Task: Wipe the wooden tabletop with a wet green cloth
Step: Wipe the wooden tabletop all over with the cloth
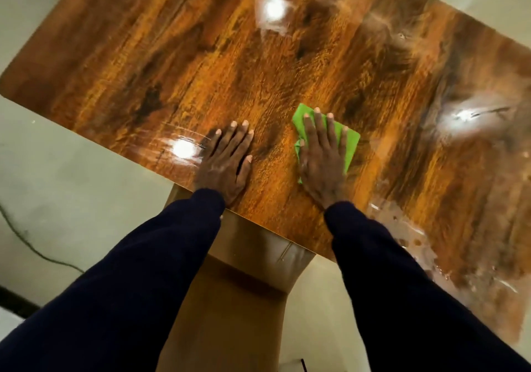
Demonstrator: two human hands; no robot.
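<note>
- Dark blue sleeves (129, 271) fill the bottom of the head view and reach up to the desk's near edge.
- Left grip (224, 161) lies flat on the bare wooden desk (201, 55), fingers straight and spread, holding nothing.
- Right grip (321, 158) presses flat on the green cloth (349, 141), fingers straight, near the left one.
- The cloth lies on the desk near its front edge, its corners showing round the fingers.
- Wet streaks (416, 242) glisten to the right of the cloth.
</note>
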